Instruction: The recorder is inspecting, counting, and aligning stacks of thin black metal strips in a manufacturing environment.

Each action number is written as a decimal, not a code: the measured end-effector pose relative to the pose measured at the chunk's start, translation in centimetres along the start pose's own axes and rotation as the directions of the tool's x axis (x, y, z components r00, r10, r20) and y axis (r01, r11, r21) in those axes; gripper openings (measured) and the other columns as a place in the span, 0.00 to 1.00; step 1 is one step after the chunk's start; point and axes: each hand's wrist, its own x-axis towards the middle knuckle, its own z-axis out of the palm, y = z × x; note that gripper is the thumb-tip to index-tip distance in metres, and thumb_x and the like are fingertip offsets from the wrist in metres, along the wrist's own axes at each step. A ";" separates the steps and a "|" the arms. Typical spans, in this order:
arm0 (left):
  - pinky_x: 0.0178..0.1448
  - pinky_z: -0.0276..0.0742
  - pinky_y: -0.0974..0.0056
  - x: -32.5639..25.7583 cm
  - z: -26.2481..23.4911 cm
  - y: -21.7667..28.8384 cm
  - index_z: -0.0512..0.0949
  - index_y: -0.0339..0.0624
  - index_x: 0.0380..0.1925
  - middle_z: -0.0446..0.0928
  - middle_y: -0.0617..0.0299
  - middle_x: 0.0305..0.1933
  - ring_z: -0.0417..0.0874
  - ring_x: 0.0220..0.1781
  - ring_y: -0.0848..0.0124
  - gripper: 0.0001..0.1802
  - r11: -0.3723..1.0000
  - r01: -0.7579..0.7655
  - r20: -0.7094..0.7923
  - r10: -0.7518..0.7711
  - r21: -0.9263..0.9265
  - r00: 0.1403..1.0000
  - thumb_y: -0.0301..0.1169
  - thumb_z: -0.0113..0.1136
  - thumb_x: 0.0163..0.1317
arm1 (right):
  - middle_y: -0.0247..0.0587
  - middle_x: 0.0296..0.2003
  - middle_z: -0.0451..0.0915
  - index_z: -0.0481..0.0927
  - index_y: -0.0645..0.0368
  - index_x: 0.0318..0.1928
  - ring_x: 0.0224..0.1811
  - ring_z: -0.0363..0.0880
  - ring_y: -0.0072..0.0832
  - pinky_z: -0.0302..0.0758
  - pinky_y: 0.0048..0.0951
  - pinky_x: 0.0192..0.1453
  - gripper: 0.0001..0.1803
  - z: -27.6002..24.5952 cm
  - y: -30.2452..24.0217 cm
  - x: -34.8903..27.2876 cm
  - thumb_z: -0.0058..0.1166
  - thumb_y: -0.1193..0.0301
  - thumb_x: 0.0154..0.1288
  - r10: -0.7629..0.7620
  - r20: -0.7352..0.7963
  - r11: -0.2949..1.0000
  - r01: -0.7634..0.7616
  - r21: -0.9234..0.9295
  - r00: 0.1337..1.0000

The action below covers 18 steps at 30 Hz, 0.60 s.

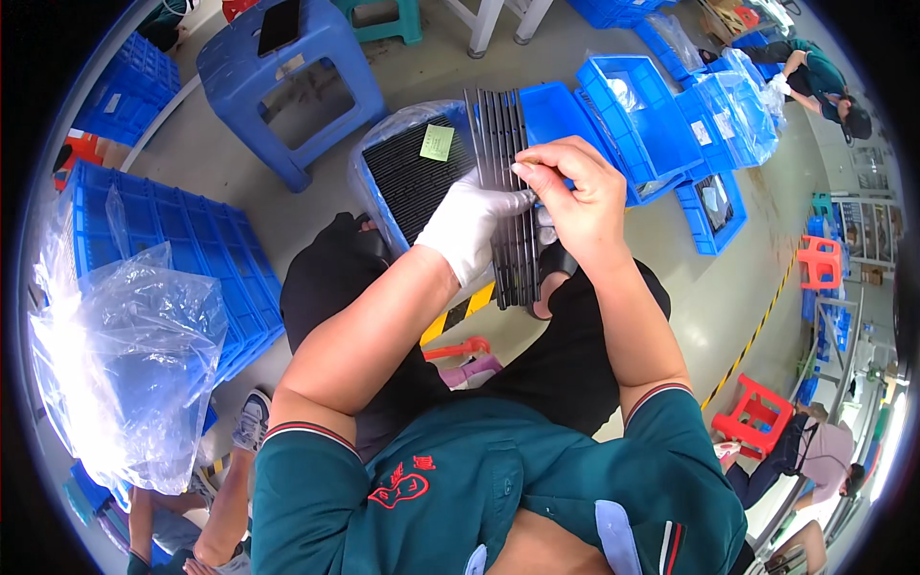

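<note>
My left hand [465, 227], in a white glove, is closed round a bundle of long thin black rods [515, 264] held side by side in front of me. My bare right hand [586, 199] is at the right edge of the bundle, thumb and forefinger pinched together. What lies between those fingertips is too small to make out. Just beyond my left hand stands a blue crate [368, 196] lined with clear plastic. Rows of similar black rods [398, 172] fill it, and a pale green paper slip [437, 143] lies on them.
A blue plastic stool [230, 81] with a dark flat object [280, 27] on it stands far left. Stacked blue crates [172, 230], partly under clear plastic [134, 355], are at my left. More blue bins [652, 129] stand at right. Other people work nearby, one far right [819, 81].
</note>
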 end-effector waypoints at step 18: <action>0.47 0.81 0.64 0.8 -1.6 -0.9 0.77 0.39 0.44 0.80 0.61 0.41 0.83 0.42 0.70 0.13 0.997 -0.049 0.039 0.046 0.061 0.998 0.18 0.58 0.59 | 0.37 0.28 0.80 0.83 0.57 0.30 0.31 0.79 0.35 0.75 0.33 0.35 0.06 -0.1 -0.4 0.2 0.66 0.74 0.50 -0.259 0.124 0.927 0.283 -0.248 0.958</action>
